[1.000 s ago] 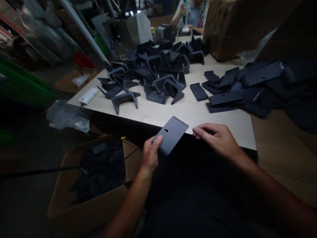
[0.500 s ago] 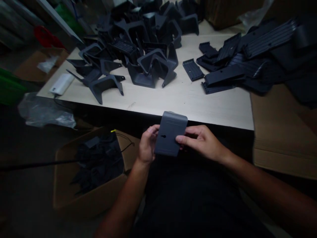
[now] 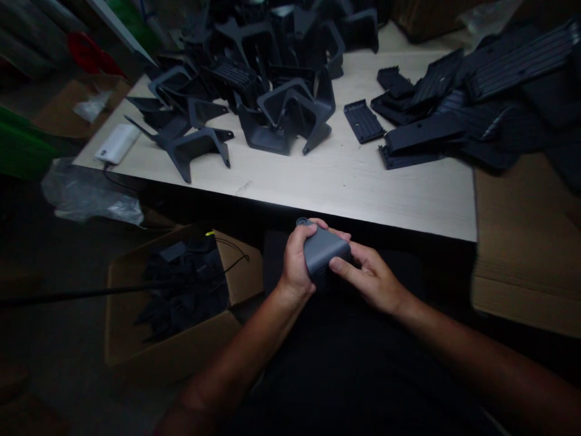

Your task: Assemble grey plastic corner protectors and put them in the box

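Note:
My left hand [image 3: 297, 260] and my right hand [image 3: 367, 278] grip a dark grey moulded plastic part [image 3: 325, 253] just in front of the table edge. The part is turned so that its keyhole slot is hidden. My left fingers wrap its far side, and my right fingertips press its near side. A small round grey tip [image 3: 301, 222] shows beyond my left fingers; I cannot tell what it belongs to. A pile of dark angular plastic brackets [image 3: 281, 91] sits on the table beyond my hands.
Flat ribbed black plates [image 3: 512, 79] lie heaped on the pale table [image 3: 345, 188] at right. An open cardboard box [image 3: 181, 315] of black parts stands at lower left. A white power bank [image 3: 117, 143] and a plastic bag [image 3: 91, 194] are left of the brackets.
The part has rotated, hiding the keyhole face that showed earlier. Both hands now close around it, whereas a second ago only my left held it. The view has tilted slightly.

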The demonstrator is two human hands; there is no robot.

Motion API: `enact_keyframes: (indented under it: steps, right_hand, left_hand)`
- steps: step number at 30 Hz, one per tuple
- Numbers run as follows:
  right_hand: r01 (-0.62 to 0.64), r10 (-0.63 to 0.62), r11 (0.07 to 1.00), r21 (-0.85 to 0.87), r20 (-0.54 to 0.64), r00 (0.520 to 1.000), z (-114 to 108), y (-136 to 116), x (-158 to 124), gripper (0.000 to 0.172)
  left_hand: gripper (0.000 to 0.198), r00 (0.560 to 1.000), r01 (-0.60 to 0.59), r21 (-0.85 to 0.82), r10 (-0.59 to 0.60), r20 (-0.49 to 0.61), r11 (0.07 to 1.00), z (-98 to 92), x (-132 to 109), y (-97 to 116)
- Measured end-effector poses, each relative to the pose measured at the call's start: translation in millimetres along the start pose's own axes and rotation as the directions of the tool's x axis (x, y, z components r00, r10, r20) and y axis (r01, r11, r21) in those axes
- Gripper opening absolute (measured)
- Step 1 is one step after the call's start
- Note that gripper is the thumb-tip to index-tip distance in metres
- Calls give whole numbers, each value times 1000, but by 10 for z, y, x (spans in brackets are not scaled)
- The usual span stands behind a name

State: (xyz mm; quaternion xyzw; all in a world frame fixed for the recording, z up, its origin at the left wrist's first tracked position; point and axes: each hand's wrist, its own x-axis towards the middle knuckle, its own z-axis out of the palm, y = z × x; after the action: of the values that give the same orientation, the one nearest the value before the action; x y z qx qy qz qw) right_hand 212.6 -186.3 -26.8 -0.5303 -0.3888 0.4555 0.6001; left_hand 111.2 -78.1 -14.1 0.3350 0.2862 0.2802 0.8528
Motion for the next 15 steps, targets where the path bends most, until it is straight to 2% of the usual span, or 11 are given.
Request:
enact_keyframes:
  steps: [5, 13, 15]
  right_hand:
    - [39, -38, 999, -16, 32, 999, -3, 62, -9, 32]
    - [82, -72, 992, -93, 102, 992, -107, -47, -35, 31]
    - [86, -78, 993, -78, 104, 992, -105, -54, -33, 33]
  left_hand:
    - [19, 997, -70, 117, 66, 35, 991, -17, 3, 35]
    - [20, 977, -104, 153, 72, 201, 983, -26, 2, 122]
    - [19, 973, -141, 167, 105, 208, 976, -10, -10, 126]
